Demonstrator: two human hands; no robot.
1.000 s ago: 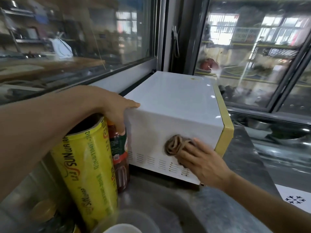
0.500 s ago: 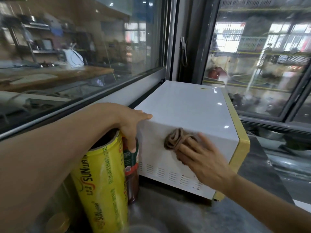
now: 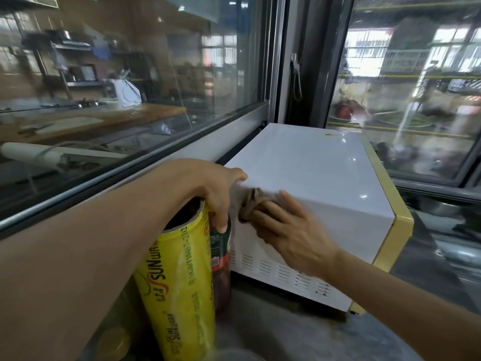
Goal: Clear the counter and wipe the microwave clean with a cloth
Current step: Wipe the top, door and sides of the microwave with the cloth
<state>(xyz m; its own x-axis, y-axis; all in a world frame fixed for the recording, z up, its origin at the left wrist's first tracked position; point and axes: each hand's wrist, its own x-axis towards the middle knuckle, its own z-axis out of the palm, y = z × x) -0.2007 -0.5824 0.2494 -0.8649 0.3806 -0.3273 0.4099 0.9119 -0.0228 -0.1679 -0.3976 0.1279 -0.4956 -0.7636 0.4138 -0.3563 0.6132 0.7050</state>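
From the head camera, my right hand presses a bunched brown cloth flat against the white side panel of the microwave, fingers mostly straight over the wad, just below the top edge near the rear corner. My left hand hooks over that corner, thumb on top and fingers curled down the back, bracing the box on the grey counter. To wipe well, I judge I should keep even pressure, sweep in overlapping rows down toward the vent slots, and mind the yellow wrap roll and jar crowding the corner.
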